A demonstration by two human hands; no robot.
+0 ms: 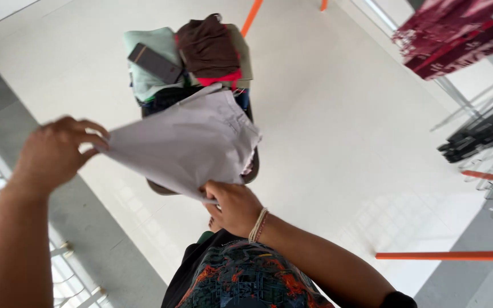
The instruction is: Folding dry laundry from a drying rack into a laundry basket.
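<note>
Nearest: black shirt with an orange and teal print [241,279], bottom centre, cut off by the frame edge.

Left hand [58,151] is raised at left, forearm running up from the bottom-left corner, fingers pinched shut on one corner of a pale grey folded cloth garment [186,142]. Right hand [235,206] sits lower, near centre, wrist with a beaded bracelet [258,225], fingers closed on the garment's lower edge. Garment is stretched between both hands, held in the air above the pile, tilted up to the right.

Hidden: garment covers most of the dark brown basket [252,168] behind it; only rim parts show at its lower right. What's under the right hand can't be made out.

Basket is heaped with folded laundry: pale green folded cloth [149,48] with a dark flat rectangular item [155,63] lying on it, dark brown folded cloth [206,45] beside it, a red strip below that. Lower layers can't be told apart.

Far right: metal drying rack [486,108], partly cut off, carries a dark red patterned cloth [452,34] and a black cloth [480,134]. White tiled floor [343,125] beneath.
</note>
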